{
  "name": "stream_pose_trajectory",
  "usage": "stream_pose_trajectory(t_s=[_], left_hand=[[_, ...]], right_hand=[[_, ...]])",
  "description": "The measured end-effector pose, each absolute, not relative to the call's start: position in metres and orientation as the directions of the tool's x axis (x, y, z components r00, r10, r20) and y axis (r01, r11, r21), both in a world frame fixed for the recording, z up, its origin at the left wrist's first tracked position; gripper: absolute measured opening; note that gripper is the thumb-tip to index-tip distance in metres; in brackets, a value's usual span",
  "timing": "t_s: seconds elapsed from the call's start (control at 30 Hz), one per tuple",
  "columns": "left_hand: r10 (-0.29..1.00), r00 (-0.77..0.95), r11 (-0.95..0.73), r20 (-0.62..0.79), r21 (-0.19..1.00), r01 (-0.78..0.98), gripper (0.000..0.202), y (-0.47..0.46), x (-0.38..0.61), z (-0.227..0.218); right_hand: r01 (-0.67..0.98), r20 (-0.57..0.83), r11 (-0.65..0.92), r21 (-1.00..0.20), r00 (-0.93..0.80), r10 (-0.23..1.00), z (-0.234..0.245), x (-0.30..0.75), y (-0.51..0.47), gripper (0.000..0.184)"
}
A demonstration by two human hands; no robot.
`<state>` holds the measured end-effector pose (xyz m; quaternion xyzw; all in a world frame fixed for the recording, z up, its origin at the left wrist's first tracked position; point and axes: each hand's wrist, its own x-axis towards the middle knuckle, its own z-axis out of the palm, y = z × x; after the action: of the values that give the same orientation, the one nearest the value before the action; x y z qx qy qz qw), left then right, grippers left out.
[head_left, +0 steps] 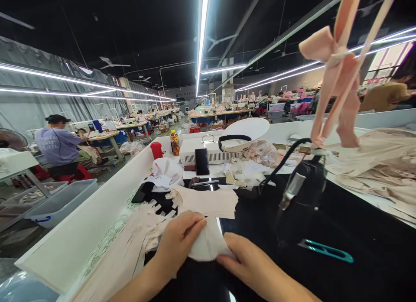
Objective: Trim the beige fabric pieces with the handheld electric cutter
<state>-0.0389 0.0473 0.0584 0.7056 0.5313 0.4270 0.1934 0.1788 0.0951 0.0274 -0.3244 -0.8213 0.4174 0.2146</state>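
A pale cream fabric piece (208, 243) with a curved lower edge is stretched between my two hands over the black tabletop (250, 271). My left hand (182, 237) pinches its left upper side between thumb and fingers. At the lower right edge, my right hand (242, 258) grips it between thumb and fingers. Just beyond lies a cut beige fabric panel (208, 202) with notched ends. To the left, a long stack of beige fabric strips (120, 250) lies along the table side.
Teal thread snips (328, 251) lie at right. A dark device with a black cable (300, 193) hangs from pink fabric ties (338, 72). Behind are a phone (202, 161), a white metal box (188, 152), a bottle (174, 143) and beige fabric (383, 163). A person (56, 144) sits far left.
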Motion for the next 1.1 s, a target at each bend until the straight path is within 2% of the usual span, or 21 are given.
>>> stream_pose_trajectory(t_s=[0.03, 0.1, 0.17, 0.2, 0.37, 0.5, 0.6, 0.73, 0.87, 1.03, 1.1], left_hand=[[0.865, 0.156, -0.461, 0.477, 0.629, 0.626, 0.031, 0.044, -0.039, 0.06], [0.7, 0.425, -0.669, 0.574, 0.319, 0.672, 0.029, 0.037, -0.036, 0.06], [0.537, 0.653, -0.785, 0.535, 0.033, 0.618, 0.033, 0.029, -0.03, 0.053], [0.503, 0.707, -0.805, 0.497, -0.027, 0.593, 0.036, 0.025, -0.027, 0.048], [0.502, 0.734, -0.799, 0.458, -0.08, 0.596, 0.041, 0.013, -0.018, 0.017], [0.472, 0.733, -0.789, 0.489, -0.136, 0.599, 0.035, 0.011, -0.022, 0.004], [0.467, 0.73, -0.782, 0.499, -0.153, 0.605, 0.033, 0.011, -0.024, 0.002], [0.485, 0.685, -0.765, 0.543, -0.116, 0.633, 0.029, 0.012, -0.024, 0.004], [0.541, 0.65, -0.731, 0.534, -0.084, 0.678, 0.023, 0.013, -0.026, 0.003], [0.525, 0.656, -0.719, 0.543, -0.13, 0.683, 0.02, 0.009, -0.03, -0.003], [0.534, 0.648, -0.708, 0.543, -0.131, 0.694, 0.021, 0.007, -0.03, -0.003]], right_hand=[[0.389, 0.133, 0.506, -0.77, -0.678, 0.723, 0.025, 0.181, 0.101, 0.017], [0.481, 0.221, 0.623, -0.617, -0.654, 0.723, 0.018, 0.185, 0.11, 0.033], [0.558, 0.278, 0.683, -0.471, -0.641, 0.716, 0.011, 0.187, 0.117, 0.042], [0.588, 0.293, 0.698, -0.408, -0.64, 0.71, 0.008, 0.188, 0.119, 0.044], [0.663, 0.343, 0.737, -0.134, -0.666, 0.662, 0.002, 0.188, 0.124, 0.041], [0.695, 0.398, 0.719, -0.008, -0.658, 0.639, 0.003, 0.193, 0.133, 0.037], [0.674, 0.442, 0.738, 0.023, -0.67, 0.597, 0.007, 0.2, 0.131, 0.037], [0.577, 0.476, 0.817, 0.017, -0.723, 0.5, 0.008, 0.204, 0.113, 0.044], [0.528, 0.496, 0.848, 0.037, -0.747, 0.444, 0.0, 0.202, 0.104, 0.034], [0.552, 0.543, 0.833, 0.039, -0.712, 0.446, 0.013, 0.209, 0.098, 0.035], [0.501, 0.612, 0.864, 0.05, -0.699, 0.37, 0.025, 0.221, 0.088, 0.038]])
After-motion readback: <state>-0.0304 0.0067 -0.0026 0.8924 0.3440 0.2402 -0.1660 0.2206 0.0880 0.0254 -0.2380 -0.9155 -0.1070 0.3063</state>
